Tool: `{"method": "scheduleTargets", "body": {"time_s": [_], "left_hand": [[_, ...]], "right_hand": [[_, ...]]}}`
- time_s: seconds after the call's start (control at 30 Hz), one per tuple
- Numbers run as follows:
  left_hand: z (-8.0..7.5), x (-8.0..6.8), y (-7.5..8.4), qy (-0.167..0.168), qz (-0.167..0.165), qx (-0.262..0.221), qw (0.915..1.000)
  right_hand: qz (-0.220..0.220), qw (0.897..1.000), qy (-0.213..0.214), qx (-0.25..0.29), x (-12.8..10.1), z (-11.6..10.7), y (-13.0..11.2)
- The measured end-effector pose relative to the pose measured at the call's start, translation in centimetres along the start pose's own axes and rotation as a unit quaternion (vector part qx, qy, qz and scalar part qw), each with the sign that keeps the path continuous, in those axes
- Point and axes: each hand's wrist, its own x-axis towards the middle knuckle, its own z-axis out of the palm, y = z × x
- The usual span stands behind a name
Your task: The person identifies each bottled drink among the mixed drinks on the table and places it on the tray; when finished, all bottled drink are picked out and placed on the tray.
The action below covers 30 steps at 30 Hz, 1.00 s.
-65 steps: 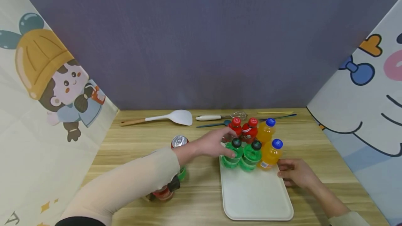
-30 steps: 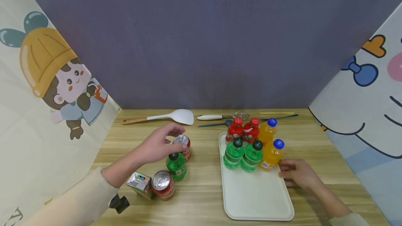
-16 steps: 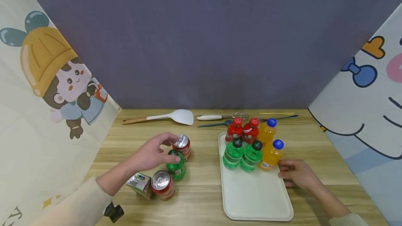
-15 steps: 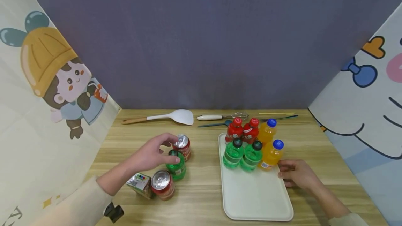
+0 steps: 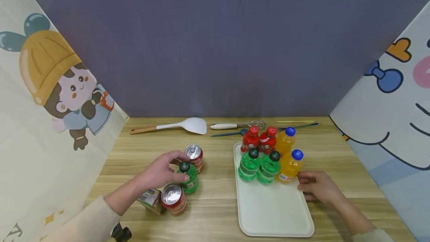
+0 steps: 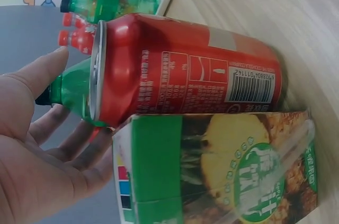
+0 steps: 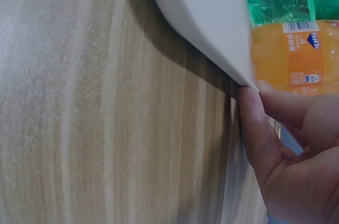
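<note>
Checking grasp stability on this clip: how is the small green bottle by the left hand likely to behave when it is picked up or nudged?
The green bottle looks full and capped, so probably stiff and fairly heavy for its size. It stands upright on a narrow base, so a sideways nudge from the left hand could tip it against the red can beside it. Being round, it would probably roll across the table if toppled.

Light wood-grain desk (image 5: pixel 218 212), evenly lit. Far wall (image 5: pixel 215 40) is plain grey-purple fabric. Cartoon-print panels on both sides: left panel (image 5: pixel 50 122) shows a girl in a yellow hat, right panel (image 5: pixel 389 115) a smiling face.
</note>
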Motion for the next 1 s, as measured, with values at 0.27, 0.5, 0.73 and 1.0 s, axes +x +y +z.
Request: {"method": "scheduleTargets", "body": {"time_s": [0.27,0.5,0.73,1.0], "left_hand": [[0.4,0.0,-0.4,-0.003,0.004,-0.023,0.9997],[0.7,0.0,-0.7,0.018,0.019,-0.023,0.9994],[0.9,-0.2,-1.0,0.036,0.039,-0.01,0.9986],[1.0,-0.2,-1.2,0.049,0.056,0.005,0.9972]], "right_hand": [[-0.002,1.0,0.002,0.001,0.1,0.0,0.2],[-0.002,1.0,0.001,-0.002,0.3,0.0,0.4],[0.002,1.0,0.007,-0.004,0.2,0.1,0.4],[-0.012,1.0,0.007,-0.024,0.0,0.2,0.4]]}}
